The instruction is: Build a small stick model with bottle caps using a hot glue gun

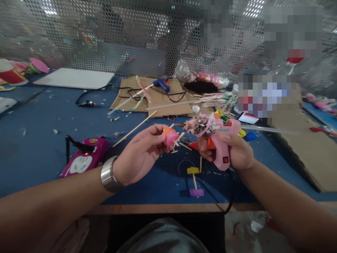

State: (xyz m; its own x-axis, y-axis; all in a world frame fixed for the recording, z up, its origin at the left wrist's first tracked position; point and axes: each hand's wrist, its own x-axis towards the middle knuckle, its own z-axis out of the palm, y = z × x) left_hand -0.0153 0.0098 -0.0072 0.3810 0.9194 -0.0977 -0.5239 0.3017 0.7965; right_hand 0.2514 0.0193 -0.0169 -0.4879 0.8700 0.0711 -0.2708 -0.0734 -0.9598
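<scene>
Between the thumb and fingers of my left hand (142,149) are bottle caps, a pink cap (171,138) and an orange cap (167,130), with short wooden sticks poking out. My right hand (237,149) is wrapped round the handle of a pink glue gun (220,144). Its nozzle, crusted with scraps and glue, points left at the caps, close to them; I cannot tell whether it touches. Below, on the blue table, a yellow cap (193,170) and a purple cap (197,192) are joined by a stick. Partly behind my right fingers lies a red-handled tool (194,145).
A purple power strip (86,156) with a lit red light stands at left. Behind my hands, a blue glue gun (162,84) rests on cardboard (171,102). A long stick (134,129) lies near my left hand. Cardboard (302,140) borders the right side; perforated metal (118,42) the back.
</scene>
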